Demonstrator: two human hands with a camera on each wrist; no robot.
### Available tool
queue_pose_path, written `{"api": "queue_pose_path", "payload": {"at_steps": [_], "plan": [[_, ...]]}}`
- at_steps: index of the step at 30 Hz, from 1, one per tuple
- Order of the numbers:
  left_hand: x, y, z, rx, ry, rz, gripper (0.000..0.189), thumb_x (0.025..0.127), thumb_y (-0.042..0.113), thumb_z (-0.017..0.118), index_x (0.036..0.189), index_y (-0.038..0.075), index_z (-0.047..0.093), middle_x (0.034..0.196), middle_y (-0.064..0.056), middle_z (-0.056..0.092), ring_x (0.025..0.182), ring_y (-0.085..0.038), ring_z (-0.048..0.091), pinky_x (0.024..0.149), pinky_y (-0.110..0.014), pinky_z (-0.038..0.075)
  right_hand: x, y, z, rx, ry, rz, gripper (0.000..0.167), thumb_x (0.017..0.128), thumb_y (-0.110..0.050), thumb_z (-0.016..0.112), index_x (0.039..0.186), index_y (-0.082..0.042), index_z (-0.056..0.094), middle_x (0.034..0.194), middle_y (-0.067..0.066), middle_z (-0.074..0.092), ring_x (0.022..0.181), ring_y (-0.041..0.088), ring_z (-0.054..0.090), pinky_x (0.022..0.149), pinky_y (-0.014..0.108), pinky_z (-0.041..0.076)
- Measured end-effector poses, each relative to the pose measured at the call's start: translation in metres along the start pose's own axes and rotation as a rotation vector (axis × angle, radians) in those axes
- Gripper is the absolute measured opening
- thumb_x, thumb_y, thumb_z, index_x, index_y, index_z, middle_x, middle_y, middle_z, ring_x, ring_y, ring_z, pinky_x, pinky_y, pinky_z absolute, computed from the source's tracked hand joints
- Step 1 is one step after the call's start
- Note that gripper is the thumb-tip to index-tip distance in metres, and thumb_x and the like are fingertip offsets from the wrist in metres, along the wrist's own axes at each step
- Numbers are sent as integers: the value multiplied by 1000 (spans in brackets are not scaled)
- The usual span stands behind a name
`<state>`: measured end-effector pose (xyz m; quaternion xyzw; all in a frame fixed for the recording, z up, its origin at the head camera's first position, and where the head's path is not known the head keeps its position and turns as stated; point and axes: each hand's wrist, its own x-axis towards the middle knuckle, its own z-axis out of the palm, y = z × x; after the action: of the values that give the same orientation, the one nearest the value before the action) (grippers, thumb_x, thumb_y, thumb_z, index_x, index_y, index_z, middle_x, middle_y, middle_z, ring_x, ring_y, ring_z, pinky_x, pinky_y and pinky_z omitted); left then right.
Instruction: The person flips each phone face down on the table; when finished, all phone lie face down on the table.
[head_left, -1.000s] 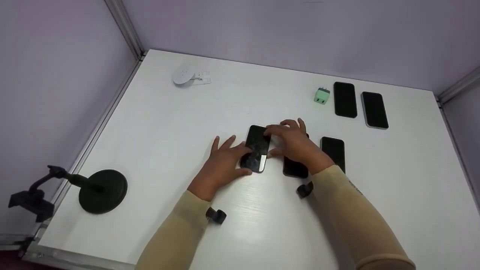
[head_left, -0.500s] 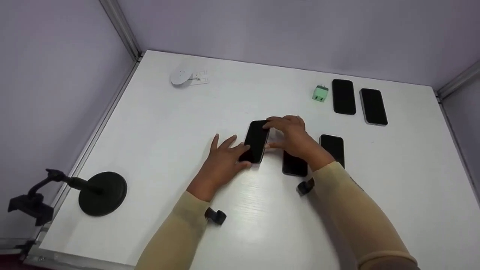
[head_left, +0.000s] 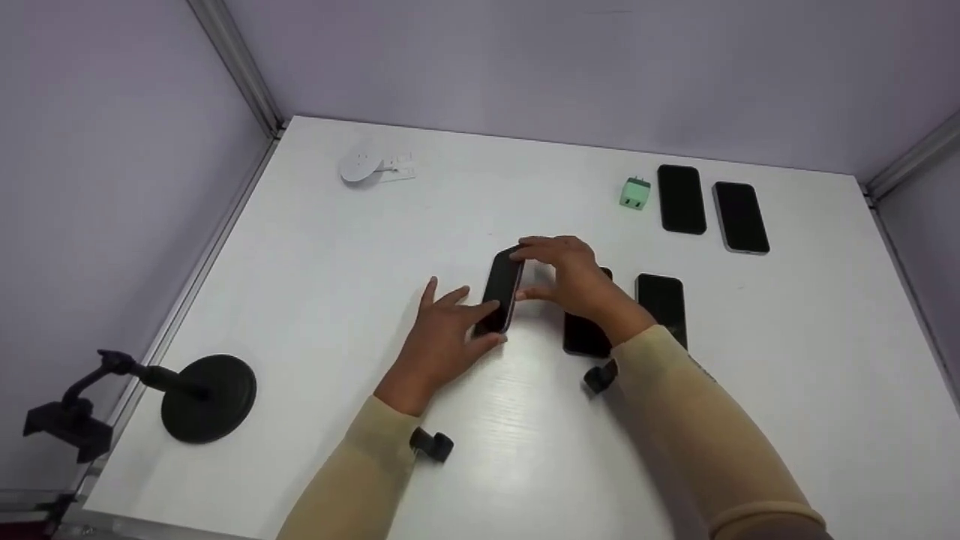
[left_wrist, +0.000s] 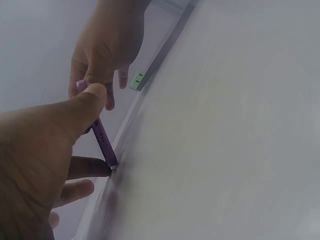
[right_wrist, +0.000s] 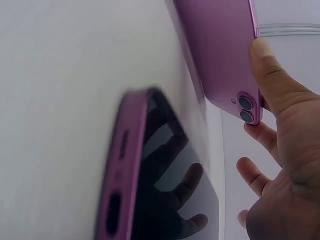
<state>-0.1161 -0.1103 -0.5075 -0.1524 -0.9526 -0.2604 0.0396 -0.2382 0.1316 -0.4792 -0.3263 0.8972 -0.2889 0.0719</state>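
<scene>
A purple-pink smartphone (head_left: 501, 289) stands tilted in mid-table, its right long edge raised and its dark screen facing up and left. My left hand (head_left: 446, 334) holds its lower end between thumb and index finger, the other fingers spread. At the upper right side, my right hand (head_left: 570, 277) pinches the phone with thumb and index finger. The right wrist view shows the phone's pink back (right_wrist: 220, 50) with two camera lenses. Edge-on in the left wrist view, its purple side (left_wrist: 104, 142) runs between the left thumb and fingers.
Below the right wrist lies another phone (head_left: 587, 336), partly covered, with a further phone (head_left: 661, 300) beside it. Two more phones, a black one (head_left: 682, 199) and its neighbour (head_left: 741, 217), lie behind. Also there: a green charger (head_left: 635, 193), a white disc (head_left: 361, 166), a black stand (head_left: 208, 399).
The phone has turned from nearly flat to steeply tilted, its right side lifting, and has shifted slightly left. My right hand has moved left with it; the left hand stays near its place.
</scene>
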Motion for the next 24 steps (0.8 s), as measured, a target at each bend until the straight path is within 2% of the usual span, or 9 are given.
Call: {"api": "queue_pose_path", "payload": {"at_steps": [2, 5, 10, 14, 17, 20, 22, 24], "plan": [[-2, 2, 1, -19, 34, -5, 57, 102, 57, 71, 144, 17, 74, 124, -8, 82, 148, -37, 59, 133, -70, 11, 2, -2, 1, 10, 2, -13, 65, 87, -39, 92, 146, -19, 71, 164, 5, 58, 153, 38, 48, 130, 59, 29], [-5, 4, 1, -35, 60, -19, 59, 103, 58, 68, 142, 15, 75, 127, -10, 81, 146, -41, 60, 132, -73, 11, 4, -4, 2, 11, 1, -12, 65, 86, -38, 93, 145, -18, 73, 162, 6, 59, 152, 37, 50, 129, 58, 31], [-9, 6, -1, -4, 99, -33, 54, 102, 55, 73, 137, 14, 78, 124, -9, 81, 141, -42, 64, 131, -75, 13, 7, -8, 5, -11, -15, 7, 65, 87, -39, 93, 145, -19, 72, 164, 5, 58, 153, 37, 50, 130, 58, 29], [-12, 9, -2, 72, 161, -4, 43, 104, 46, 74, 130, 13, 82, 116, -9, 83, 134, -37, 70, 130, -73, 20, 11, -12, 9, -7, -19, 21, 66, 89, -42, 90, 148, -21, 70, 166, 5, 55, 155, 36, 47, 131, 59, 28], [-14, 13, -3, 151, 226, 31, 35, 106, 37, 72, 125, 11, 84, 109, -9, 84, 127, -33, 75, 129, -71, 27, 13, -16, 10, 22, -10, 6, 67, 91, -42, 89, 151, -22, 67, 167, 7, 54, 155, 37, 46, 131, 60, 28], [-16, 16, -3, 213, 299, 39, 29, 107, 30, 72, 121, 8, 85, 103, -9, 85, 119, -29, 79, 127, -69, 34, 14, -20, 10, 41, -4, -7, 74, 93, -41, 88, 159, -22, 60, 168, 8, 53, 156, 37, 46, 132, 59, 27], [-17, 16, -3, 237, 345, 26, 26, 107, 26, 71, 118, 7, 85, 101, -9, 85, 114, -28, 81, 125, -68, 37, 14, -21, 8, 42, -8, 21, 82, 94, -40, 87, 165, -22, 52, 168, 8, 52, 156, 38, 46, 133, 59, 25], [-17, 16, -2, 235, 386, 5, 25, 106, 23, 72, 116, 6, 86, 100, -10, 85, 111, -27, 82, 125, -68, 38, 14, -22, 7, 24, -18, 88, 89, 94, -40, 87, 170, -23, 43, 169, 9, 51, 157, 38, 44, 133, 59, 23]]}}
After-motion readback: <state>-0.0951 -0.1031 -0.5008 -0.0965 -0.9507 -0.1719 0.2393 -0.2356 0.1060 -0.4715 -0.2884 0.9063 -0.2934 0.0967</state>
